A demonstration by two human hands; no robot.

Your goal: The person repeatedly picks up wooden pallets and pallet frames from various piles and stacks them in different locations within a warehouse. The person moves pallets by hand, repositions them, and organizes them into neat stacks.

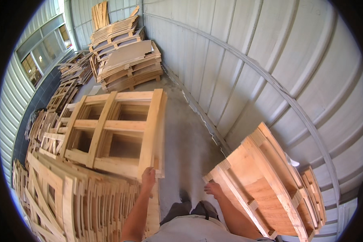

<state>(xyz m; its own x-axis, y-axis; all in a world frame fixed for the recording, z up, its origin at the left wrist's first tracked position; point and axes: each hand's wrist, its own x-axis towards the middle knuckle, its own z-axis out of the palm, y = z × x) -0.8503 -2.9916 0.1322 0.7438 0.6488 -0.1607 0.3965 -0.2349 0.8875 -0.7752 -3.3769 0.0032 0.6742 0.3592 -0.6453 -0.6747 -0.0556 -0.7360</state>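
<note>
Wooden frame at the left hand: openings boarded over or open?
Open: the wooden frame at the left hand shows dark, uncovered gaps between its crossing bars.

- Nine o'clock from the wearer: a row of wooden frames [103, 201], packed close together.
- Between ten and eleven: a slatted frame [125, 126], just beyond that row.
- Toward twelve, farther off: a pile of pallets [133, 70], near the corner.
- One to three: the right wall [218, 60].
- Between two and three: a boarded pallet [246, 177], in front of that wall.
- Twelve: floor [177, 117], between slatted frame and wall.
</note>
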